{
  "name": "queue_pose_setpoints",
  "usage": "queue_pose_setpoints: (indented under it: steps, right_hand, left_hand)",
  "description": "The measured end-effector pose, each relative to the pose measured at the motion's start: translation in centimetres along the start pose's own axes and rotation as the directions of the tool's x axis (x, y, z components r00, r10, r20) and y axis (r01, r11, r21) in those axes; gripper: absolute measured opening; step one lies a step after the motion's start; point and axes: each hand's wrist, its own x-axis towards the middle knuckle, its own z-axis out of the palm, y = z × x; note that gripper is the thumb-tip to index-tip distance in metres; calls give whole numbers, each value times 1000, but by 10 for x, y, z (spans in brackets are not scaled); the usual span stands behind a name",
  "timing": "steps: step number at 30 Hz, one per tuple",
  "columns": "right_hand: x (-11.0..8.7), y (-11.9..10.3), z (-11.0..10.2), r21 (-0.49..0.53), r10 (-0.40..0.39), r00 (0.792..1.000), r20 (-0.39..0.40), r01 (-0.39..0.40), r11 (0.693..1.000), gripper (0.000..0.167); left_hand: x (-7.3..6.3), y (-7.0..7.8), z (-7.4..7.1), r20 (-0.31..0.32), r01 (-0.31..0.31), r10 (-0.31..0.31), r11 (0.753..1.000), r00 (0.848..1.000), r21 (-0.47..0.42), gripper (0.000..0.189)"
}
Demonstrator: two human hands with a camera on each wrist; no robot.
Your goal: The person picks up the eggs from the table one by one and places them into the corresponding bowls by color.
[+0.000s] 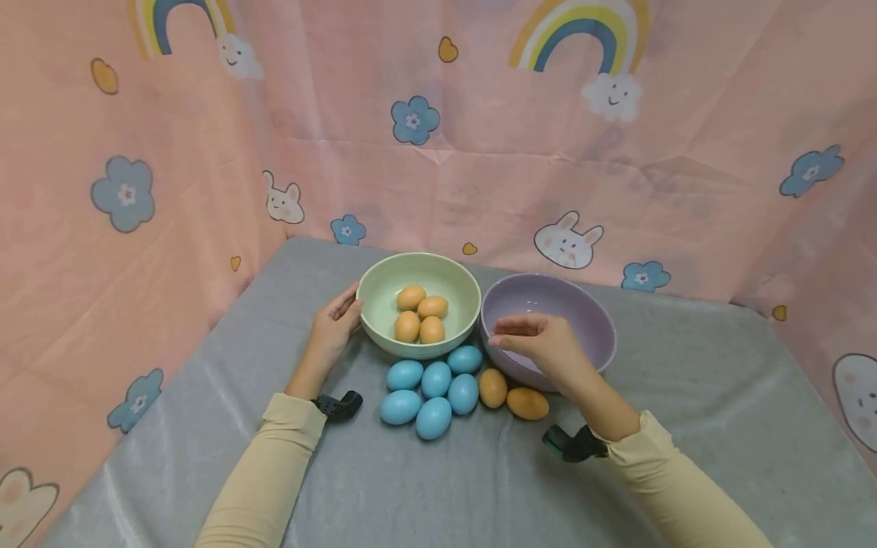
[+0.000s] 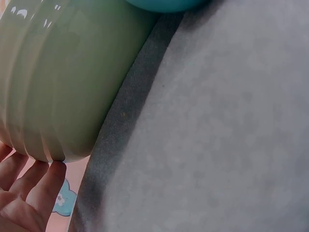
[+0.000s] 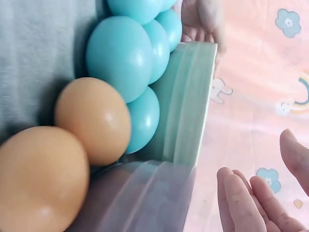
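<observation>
My left hand (image 1: pixel 333 323) rests against the outer left side of a light green bowl (image 1: pixel 372 323), its fingers (image 2: pixel 46 186) touching the wall near the rim. Several orange-brown eggs (image 1: pixel 407 326) lie inside that bowl. Over the purple bowl (image 1: pixel 594 335) hovers my right hand (image 1: pixel 541 342), thumb apart from its fairly straight fingers (image 3: pixel 241 200), and nothing is held. In front of the bowls, several blue eggs (image 1: pixel 434 418) sit in a cluster on the cloth. Two orange-brown eggs, one upright (image 1: pixel 492 388) and one on its side (image 1: pixel 527 404), lie just right of them.
A grey cloth (image 1: pixel 438 495) covers the table. Pink printed fabric (image 1: pixel 342 91) hangs behind and along both sides. The two bowls stand side by side near the back edge. Each wrist wears a dark camera strap (image 1: pixel 339 406).
</observation>
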Motion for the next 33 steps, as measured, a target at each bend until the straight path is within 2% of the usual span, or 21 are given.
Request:
queue_pose_setpoints:
  steps: [10,14,20,27,33]
  right_hand:
    - [-33,16,-11,16,21,1000,13,-21,1000,47]
    - [-44,25,-12,62,46,999,10,-46,997,47]
    - [-60,40,-12,45,114,993,-13,-114,992,47]
    - [-69,52,-11,56,129,991,-30,-127,990,48]
    - [-73,60,-12,-6,172,984,-43,-172,985,52]
  left_hand:
    - [0,2,-1,-11,-9,9,1000,1000,10,50]
    - [0,2,0,-7,-1,2,1000,1000,11,50]
    - [-2,3,1,-5,3,-3,1000,1000,18,50]
    - [0,3,1,-10,2,-2,1000,1000,29,50]
    - [0,2,1,-18,0,1,999,1000,37,50]
